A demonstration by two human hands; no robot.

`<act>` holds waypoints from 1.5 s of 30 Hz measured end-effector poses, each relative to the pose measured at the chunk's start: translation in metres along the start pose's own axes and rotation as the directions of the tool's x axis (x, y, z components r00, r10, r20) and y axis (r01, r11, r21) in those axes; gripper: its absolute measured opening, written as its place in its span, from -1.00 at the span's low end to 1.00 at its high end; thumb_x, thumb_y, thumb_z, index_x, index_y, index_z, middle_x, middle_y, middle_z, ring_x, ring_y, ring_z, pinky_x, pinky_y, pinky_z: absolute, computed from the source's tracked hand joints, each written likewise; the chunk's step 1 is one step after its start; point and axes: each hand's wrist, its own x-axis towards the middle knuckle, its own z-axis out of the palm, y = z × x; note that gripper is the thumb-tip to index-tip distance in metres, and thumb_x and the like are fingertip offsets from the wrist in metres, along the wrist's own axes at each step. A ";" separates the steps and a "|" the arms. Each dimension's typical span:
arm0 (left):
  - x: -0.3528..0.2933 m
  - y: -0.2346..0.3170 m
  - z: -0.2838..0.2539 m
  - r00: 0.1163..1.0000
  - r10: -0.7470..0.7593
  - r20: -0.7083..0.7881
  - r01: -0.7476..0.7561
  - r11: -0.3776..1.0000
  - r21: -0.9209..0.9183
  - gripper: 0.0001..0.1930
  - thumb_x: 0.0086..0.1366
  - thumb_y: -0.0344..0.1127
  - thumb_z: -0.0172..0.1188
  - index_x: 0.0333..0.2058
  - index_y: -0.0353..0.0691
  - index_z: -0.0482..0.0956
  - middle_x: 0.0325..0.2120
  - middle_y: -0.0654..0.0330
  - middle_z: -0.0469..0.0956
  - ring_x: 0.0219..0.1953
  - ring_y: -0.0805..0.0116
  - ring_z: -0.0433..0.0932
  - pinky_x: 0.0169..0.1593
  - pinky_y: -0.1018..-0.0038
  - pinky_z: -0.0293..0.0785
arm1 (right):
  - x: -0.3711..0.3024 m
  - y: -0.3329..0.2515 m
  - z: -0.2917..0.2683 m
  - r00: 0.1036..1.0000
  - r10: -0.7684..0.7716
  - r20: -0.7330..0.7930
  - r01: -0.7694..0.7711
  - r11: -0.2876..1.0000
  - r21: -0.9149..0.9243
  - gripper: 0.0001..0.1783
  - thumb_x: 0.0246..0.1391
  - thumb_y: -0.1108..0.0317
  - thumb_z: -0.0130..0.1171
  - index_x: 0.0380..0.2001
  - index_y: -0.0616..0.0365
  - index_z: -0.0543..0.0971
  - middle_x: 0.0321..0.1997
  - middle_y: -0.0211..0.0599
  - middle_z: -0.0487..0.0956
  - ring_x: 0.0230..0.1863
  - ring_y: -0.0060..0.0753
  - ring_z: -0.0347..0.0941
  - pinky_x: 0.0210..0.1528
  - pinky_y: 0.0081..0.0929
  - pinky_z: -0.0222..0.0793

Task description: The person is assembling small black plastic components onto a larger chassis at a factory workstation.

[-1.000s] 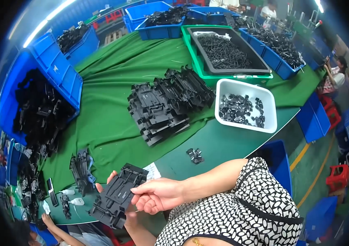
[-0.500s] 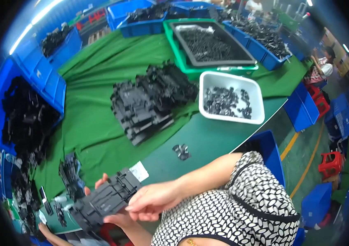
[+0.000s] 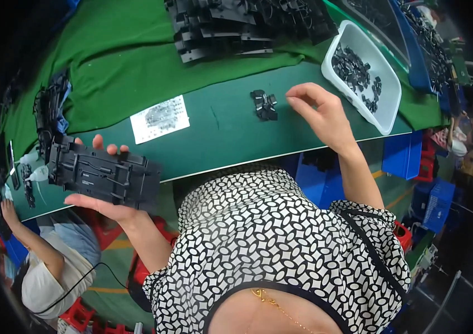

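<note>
My left hand (image 3: 106, 207) is wrapped from below around a black moulded plastic part (image 3: 94, 173), a flat rectangular piece with ribs and slots. Its fingertips show along the far edge and the thumb along the near one. Over the green tabletop, my right hand (image 3: 325, 116) has thumb and forefinger pinched together, and nothing shows between them. Just left of those fingertips, apart from them, lies a small cluster of black plastic pieces (image 3: 264, 106). More small black pieces (image 3: 353, 72) lie in the white bin (image 3: 388, 123) beyond my right hand.
A printed white sheet (image 3: 160, 119) lies between my hands. Stacked black plastic parts (image 3: 222, 28) sit on green cloth (image 3: 119, 61) at the far side. More black parts (image 3: 50, 108) stand at the left. Another person (image 3: 47, 261) sits at the lower left.
My right hand has left the black part and moved right to beside the small cluster. My left hand still holds the part. The view has turned and dropped toward the table edge.
</note>
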 end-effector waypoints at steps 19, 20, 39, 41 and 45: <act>-0.004 -0.010 -0.002 0.991 -0.087 -0.106 0.077 0.993 -0.094 -0.08 0.17 0.44 -0.12 0.28 -0.17 0.03 0.01 -0.08 0.33 -0.11 0.10 0.44 0.07 0.07 0.31 | 0.014 0.004 0.008 0.980 -0.196 0.037 0.200 0.963 -0.179 -0.88 -0.03 0.50 0.23 -0.34 0.22 0.61 -0.41 -0.25 0.54 -0.43 -0.24 0.50 -0.38 -0.45 0.42; -0.003 -0.012 -0.002 0.991 -0.084 -0.103 0.075 0.993 -0.091 -0.09 0.18 0.43 -0.14 0.27 -0.19 0.04 0.01 -0.09 0.34 -0.11 0.09 0.45 0.06 0.06 0.32 | 0.013 0.005 0.010 0.979 -0.199 0.046 0.204 0.962 -0.180 -0.88 -0.03 0.50 0.23 -0.34 0.22 0.61 -0.41 -0.25 0.54 -0.43 -0.24 0.50 -0.38 -0.45 0.42; 0.004 -0.013 -0.005 0.989 -0.097 -0.107 0.084 0.989 -0.122 -0.10 0.18 0.43 -0.13 0.24 -0.23 0.08 -0.01 -0.10 0.37 -0.13 0.08 0.46 0.04 0.10 0.34 | 0.013 -0.010 0.013 0.951 -0.310 0.017 0.304 0.919 -0.251 -0.86 -0.06 0.56 0.23 -0.35 0.24 0.60 -0.41 -0.24 0.57 -0.46 -0.33 0.52 -0.41 -0.52 0.44; 0.004 -0.013 -0.006 0.991 -0.096 -0.096 0.083 0.988 -0.132 -0.09 0.18 0.43 -0.13 0.25 -0.23 0.06 -0.01 -0.10 0.37 -0.13 0.08 0.46 0.05 0.10 0.34 | 0.014 -0.006 0.015 0.923 -0.385 0.028 0.374 0.875 -0.306 -0.87 -0.07 0.56 0.24 -0.36 0.24 0.60 -0.41 -0.23 0.57 -0.46 -0.32 0.53 -0.41 -0.52 0.44; 0.003 -0.012 -0.006 0.990 -0.099 -0.096 0.085 0.986 -0.144 -0.10 0.19 0.42 -0.13 0.25 -0.23 0.06 -0.01 -0.10 0.37 -0.12 0.08 0.46 0.06 0.11 0.33 | 0.011 -0.011 0.010 0.948 -0.304 0.091 0.317 0.908 -0.275 -0.86 -0.05 0.59 0.22 -0.35 0.26 0.59 -0.41 -0.25 0.59 -0.44 -0.39 0.53 -0.39 -0.57 0.44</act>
